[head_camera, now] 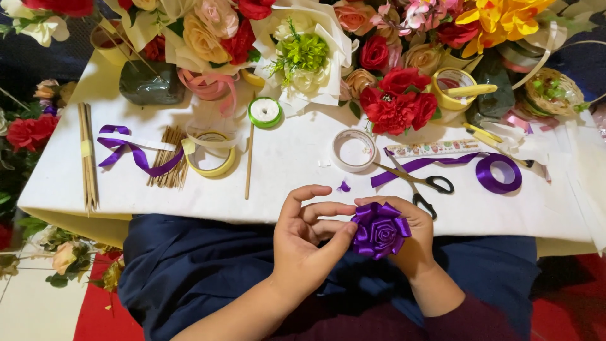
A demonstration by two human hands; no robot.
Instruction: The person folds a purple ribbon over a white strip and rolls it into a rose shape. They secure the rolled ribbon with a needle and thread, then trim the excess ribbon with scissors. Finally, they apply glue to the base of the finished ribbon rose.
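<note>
My right hand cups a purple ribbon rose, fingers curled shut around its back and underside so the spiral of folds faces up at me. My left hand is just beside it, the thumb pressed against the rose's near left edge and the fingers half open, arched over toward its top without closing. Both hands hang over my dark blue lap, just short of the near edge of the white worktop. Just beyond my right hand lie the scissors, blades pointing away to the left, and past them a spool of purple ribbon with its loose end trailing toward the scissors. A small purple scrap sits right ahead of my left fingers, with a white tape roll farther on. Well off to the left are a yellow tape roll, a strip of purple ribbon and wooden sticks. Artificial flowers crowd the far side.
</note>
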